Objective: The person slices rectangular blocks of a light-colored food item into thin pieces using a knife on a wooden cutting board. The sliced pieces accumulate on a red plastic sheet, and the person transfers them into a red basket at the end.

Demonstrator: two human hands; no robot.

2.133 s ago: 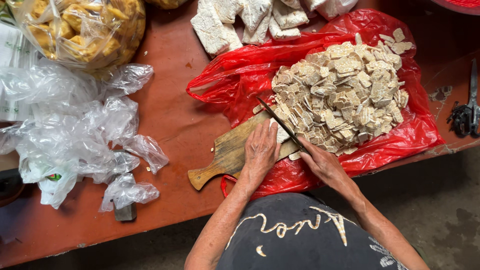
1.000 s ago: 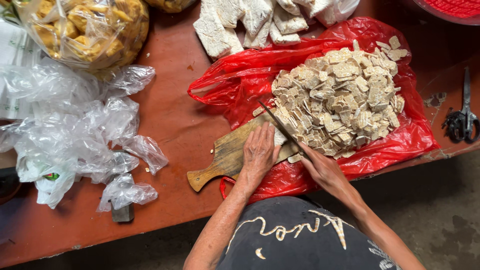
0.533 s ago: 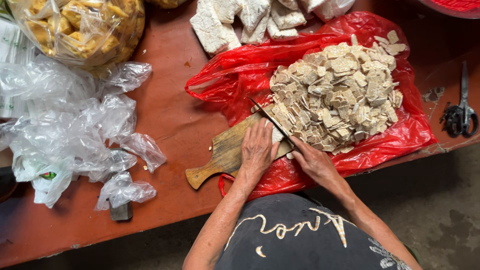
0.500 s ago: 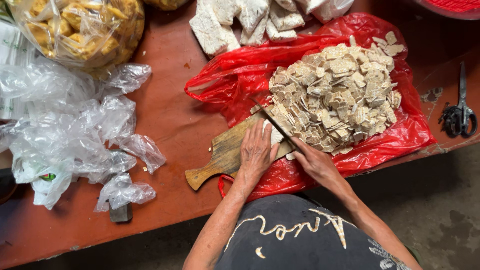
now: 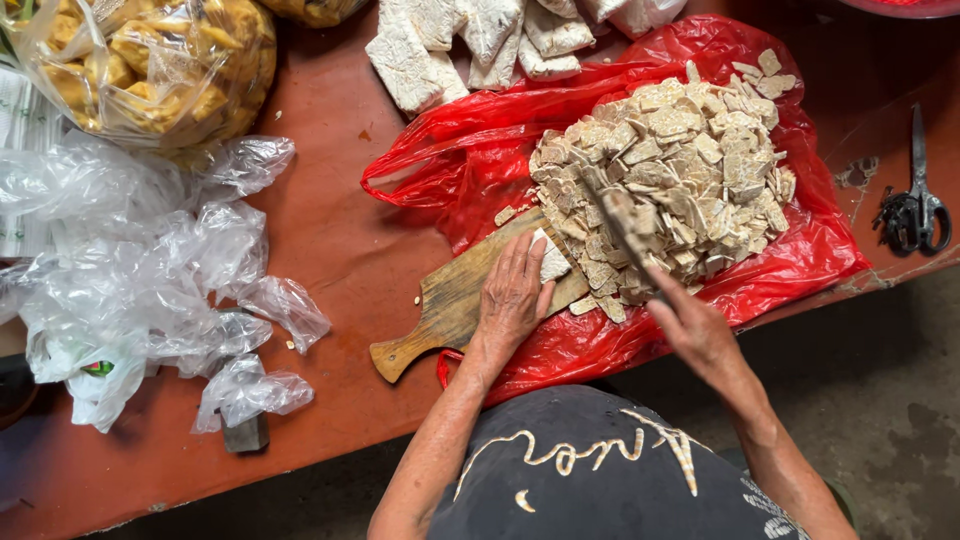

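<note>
On the red-brown bench [image 5: 330, 250]: wooden cutting board [image 5: 450, 305], left hand [image 5: 513, 295] flat on it, fingers together over a pale block [image 5: 553, 262]; right hand [image 5: 695, 330] gripping a knife [image 5: 622, 225], raised and blurred, over the heap of cut pieces [image 5: 670, 170] on red plastic [image 5: 480, 160]

Pale block [image 5: 553, 262] lying flat on wooden cutting board [image 5: 450, 300], partly under left hand fingers; board worn, handle pointing lower left, far end resting on red bag. Knife [image 5: 622, 222] in right hand, blade blurred, slanting over heap of cut pale pieces [image 5: 680, 170] piled on red plastic bag [image 5: 480, 160]
</note>
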